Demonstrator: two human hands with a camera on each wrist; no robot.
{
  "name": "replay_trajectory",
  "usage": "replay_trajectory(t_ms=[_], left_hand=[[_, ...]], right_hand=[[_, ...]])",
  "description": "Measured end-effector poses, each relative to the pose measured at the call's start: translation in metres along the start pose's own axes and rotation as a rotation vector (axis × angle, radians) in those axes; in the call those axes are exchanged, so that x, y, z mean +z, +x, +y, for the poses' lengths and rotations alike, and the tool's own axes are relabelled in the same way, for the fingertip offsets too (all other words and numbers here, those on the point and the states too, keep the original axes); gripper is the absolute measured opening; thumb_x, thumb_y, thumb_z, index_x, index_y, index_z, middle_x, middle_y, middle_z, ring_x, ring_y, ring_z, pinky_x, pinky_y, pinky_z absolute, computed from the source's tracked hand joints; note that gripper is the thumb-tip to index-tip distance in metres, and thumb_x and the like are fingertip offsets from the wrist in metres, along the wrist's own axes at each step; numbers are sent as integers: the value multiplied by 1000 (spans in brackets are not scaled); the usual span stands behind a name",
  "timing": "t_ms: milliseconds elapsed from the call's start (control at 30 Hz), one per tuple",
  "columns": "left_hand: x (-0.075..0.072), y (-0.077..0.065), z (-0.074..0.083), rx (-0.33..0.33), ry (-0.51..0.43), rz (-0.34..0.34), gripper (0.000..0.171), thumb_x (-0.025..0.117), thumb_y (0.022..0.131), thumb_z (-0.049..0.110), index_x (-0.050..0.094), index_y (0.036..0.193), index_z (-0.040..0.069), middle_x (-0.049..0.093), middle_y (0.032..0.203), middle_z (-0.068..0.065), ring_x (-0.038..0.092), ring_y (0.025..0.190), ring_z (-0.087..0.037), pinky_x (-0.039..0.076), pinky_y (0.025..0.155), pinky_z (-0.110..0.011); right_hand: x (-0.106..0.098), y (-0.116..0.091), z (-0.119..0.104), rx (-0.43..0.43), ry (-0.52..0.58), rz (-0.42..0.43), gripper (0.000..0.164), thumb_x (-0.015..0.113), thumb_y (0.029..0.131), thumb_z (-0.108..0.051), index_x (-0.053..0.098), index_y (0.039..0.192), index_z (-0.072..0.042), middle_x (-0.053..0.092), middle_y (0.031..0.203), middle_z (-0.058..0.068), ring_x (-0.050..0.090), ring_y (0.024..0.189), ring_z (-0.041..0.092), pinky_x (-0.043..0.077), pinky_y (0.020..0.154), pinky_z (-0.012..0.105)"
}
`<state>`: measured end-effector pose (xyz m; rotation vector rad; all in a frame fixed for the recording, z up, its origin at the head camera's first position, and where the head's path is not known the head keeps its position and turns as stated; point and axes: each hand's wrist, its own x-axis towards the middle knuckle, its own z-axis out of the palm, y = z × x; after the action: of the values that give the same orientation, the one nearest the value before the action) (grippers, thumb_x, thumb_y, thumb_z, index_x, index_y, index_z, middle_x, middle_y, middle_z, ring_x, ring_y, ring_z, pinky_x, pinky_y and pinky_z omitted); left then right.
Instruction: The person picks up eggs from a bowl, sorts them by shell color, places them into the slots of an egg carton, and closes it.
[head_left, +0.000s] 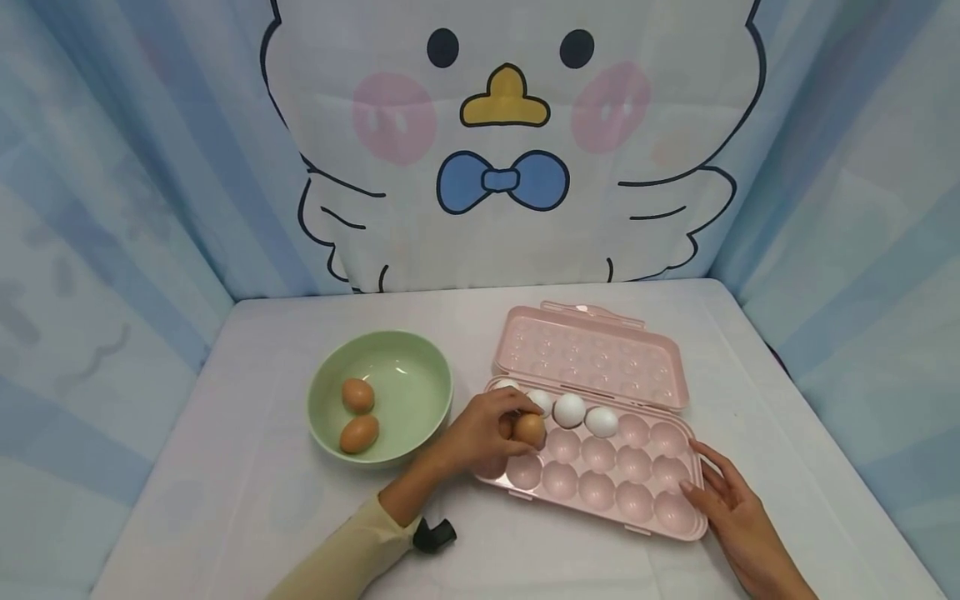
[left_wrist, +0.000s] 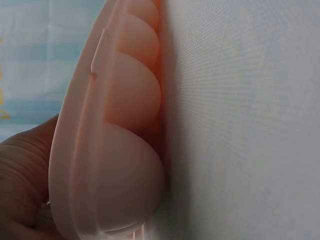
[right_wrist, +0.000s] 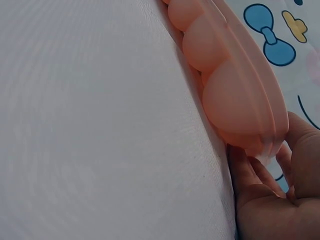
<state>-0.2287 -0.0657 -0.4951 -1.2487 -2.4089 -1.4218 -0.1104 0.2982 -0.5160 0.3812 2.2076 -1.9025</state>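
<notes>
My left hand (head_left: 480,432) holds a brown egg (head_left: 530,430) with its fingers and thumb, low over the left part of the pink egg box (head_left: 558,504). The box lies unfolded. Several white eggs (head_left: 570,410) sit in its back row of cups, partly hidden by that hand. At the box's right end, my right hand (head_left: 738,508) grips the rim, thumb on the top edge. In the right wrist view, the fingers (right_wrist: 245,170) reach beneath the box end. The left wrist view shows the rounded cup undersides (left_wrist: 127,175) beside my left hand (left_wrist: 22,172).
A green bowl (head_left: 416,392) with two brown eggs (head_left: 359,434) stands left of the box. The box lid (head_left: 592,354) lies folded back behind it. A black device (head_left: 433,536) is on the left sleeve's cuff. Patterned curtains (head_left: 112,250) border the white table (head_left: 247,500).
</notes>
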Motion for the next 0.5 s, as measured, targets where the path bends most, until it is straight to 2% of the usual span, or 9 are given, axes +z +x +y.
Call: replay_trajectory(t_ms=[100, 200, 500], left_hand=[[1, -1, 0, -8, -1, -4, 50, 96, 70, 4, 73, 115, 5, 71, 109, -4, 64, 105, -16, 51, 94, -25], [1, -1, 0, -18, 2, -2, 50, 96, 70, 5, 74, 115, 5, 71, 109, -4, 64, 104, -15, 51, 94, -25], [-4, 0, 1, 12, -9, 36, 48, 96, 72, 10, 74, 114, 5, 73, 108, -4, 64, 102, -16, 51, 93, -25]], right_hand=[[0, -1, 1, -24, 25, -6, 75, 68, 103, -25, 24, 164, -27, 13, 167, 24, 40, 131, -6, 44, 92, 8], [0, -1, 1, -44, 44, -16, 74, 67, 104, -23, 24, 164, -25, 13, 166, 25, 44, 119, -17, 44, 93, 9], [0, -1, -1, -36, 40, -18, 75, 67, 104, -24, 23, 164, -25, 12, 167, 26, 45, 114, -20, 44, 93, 9]])
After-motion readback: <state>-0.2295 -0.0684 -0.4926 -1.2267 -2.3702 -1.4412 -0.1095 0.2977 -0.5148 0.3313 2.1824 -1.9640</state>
